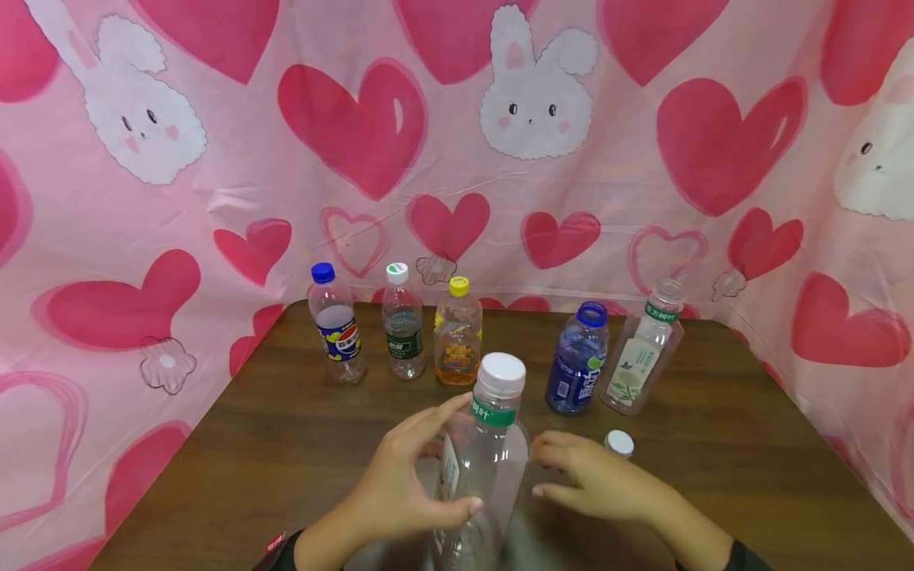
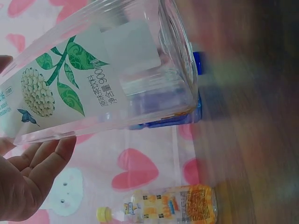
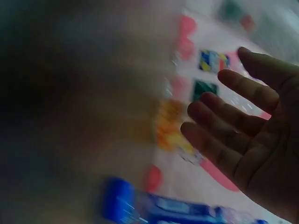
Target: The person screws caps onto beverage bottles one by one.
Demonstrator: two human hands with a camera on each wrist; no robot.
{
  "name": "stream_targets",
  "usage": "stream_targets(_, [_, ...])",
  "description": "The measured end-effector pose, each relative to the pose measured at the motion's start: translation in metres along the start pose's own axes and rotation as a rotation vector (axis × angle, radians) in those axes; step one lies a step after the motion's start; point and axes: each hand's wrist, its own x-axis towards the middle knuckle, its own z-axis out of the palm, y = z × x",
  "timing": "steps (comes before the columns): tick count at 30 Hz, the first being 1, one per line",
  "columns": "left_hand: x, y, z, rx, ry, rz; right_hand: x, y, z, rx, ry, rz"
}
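Observation:
A large clear plastic bottle (image 1: 493, 468) with a white cap (image 1: 502, 373) and a green neck band stands near the front of the table. My left hand (image 1: 421, 468) grips its left side, thumb in front and fingers behind. In the left wrist view the bottle's label (image 2: 60, 84) shows green leaves and a pale fruit. My right hand (image 1: 593, 476) is just right of the bottle, seemingly apart from it. The right wrist view shows that hand (image 3: 247, 126) with its fingers spread and nothing in them. A loose white cap (image 1: 619, 443) lies beyond the right hand.
Behind stand a blue-capped cola bottle (image 1: 339, 333), a green-labelled bottle (image 1: 403, 337) and a yellow-capped bottle (image 1: 458, 337). Uncapped are a blue bottle (image 1: 577, 365) and a clear bottle (image 1: 643, 353) on the right. A loose blue cap (image 3: 117, 199) shows in the right wrist view.

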Motion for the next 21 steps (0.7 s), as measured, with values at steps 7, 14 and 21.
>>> stream_targets(7, [0.005, -0.003, -0.004, -0.012, -0.004, -0.023, -0.018, -0.008, 0.032, -0.021, -0.104, -0.038])
stream_targets(14, [0.021, -0.014, 0.001, 0.025, -0.002, -0.041, -0.021, -0.011, 0.038, -0.025, -0.107, -0.052])
stream_targets(21, [0.058, -0.039, 0.011, 0.193, 0.045, -0.04, -0.021, -0.014, 0.038, 0.039, -0.15, -0.014])
